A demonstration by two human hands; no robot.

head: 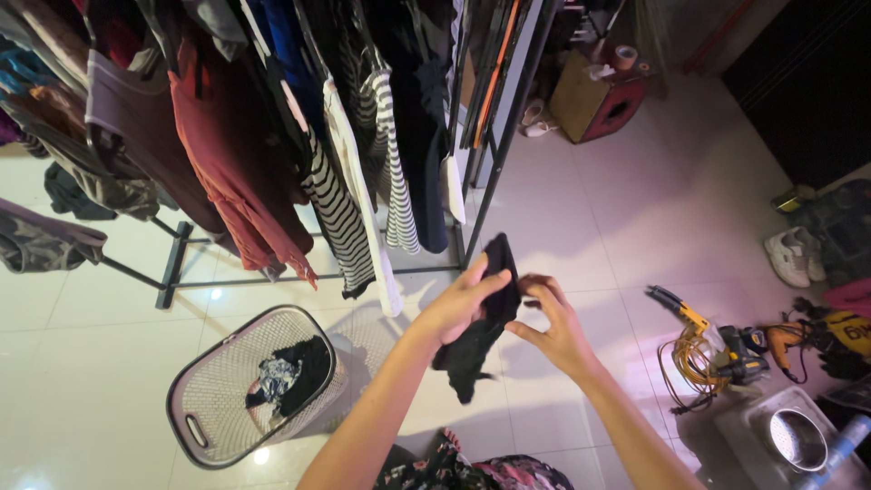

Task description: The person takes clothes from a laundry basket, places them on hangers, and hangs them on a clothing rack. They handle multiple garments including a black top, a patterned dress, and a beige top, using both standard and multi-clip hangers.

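Hands meet over white tiles: I see my left hand (464, 304) clamped on a black cloth (481, 318), thumb pressing its upper fold, while my right hand (553, 328) pinches the edge at 3 o'clock, so the soft, limp fabric hangs straight. A perforated plastic basket (218, 399) sits at 8 o'clock; the metal rack (494, 154) of clothes stands at 11.

One tan cardboard box with a red front face and dark round hole (599, 104), floor at one o'clock beside the clothes rack, roll of brown tape (623, 56) on top.
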